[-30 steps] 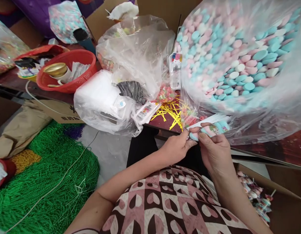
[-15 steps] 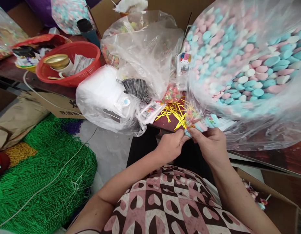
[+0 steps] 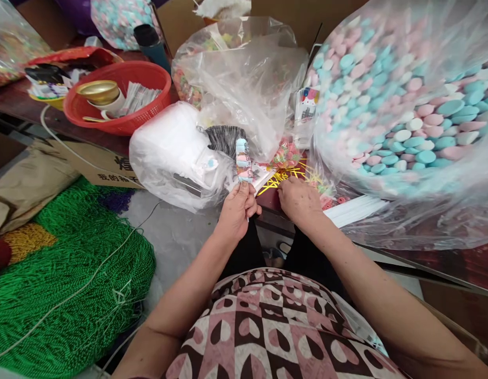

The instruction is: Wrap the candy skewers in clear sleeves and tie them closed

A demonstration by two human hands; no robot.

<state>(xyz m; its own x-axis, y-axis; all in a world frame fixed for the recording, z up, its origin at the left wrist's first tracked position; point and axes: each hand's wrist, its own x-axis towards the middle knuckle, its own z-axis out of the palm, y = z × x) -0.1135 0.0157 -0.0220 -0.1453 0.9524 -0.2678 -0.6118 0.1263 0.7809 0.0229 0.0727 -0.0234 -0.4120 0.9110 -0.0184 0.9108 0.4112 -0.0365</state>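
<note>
My left hand [image 3: 239, 208] is closed on the lower end of a wrapped marshmallow skewer [image 3: 242, 160]. The skewer stands upright, with light blue, pink and white pieces inside clear film. Over a scatter of yellow twist ties [image 3: 281, 178] on the dark red table, my right hand [image 3: 299, 199] has its fingers curled down among the ties. Its fingertips are hidden, so whether a tie is between them does not show. Small red ring candies [image 3: 340, 200] and white sticks [image 3: 356, 210] lie just right of that hand. Printed cards [image 3: 261, 176] are partly behind the skewer.
A big clear bag of pastel marshmallows [image 3: 413, 137] takes up the right. Behind my hands sits a bag of gummy candy [image 3: 236, 79]. White film bags [image 3: 168, 152] and a red basket [image 3: 117, 121] are at left. Green cord [image 3: 70, 284] is heaped below the table.
Both hands were together at the skewer's base on the right. My left hand has carried the skewer left and turned it upright; my right hand has let go and now rests at the yellow ties.
</note>
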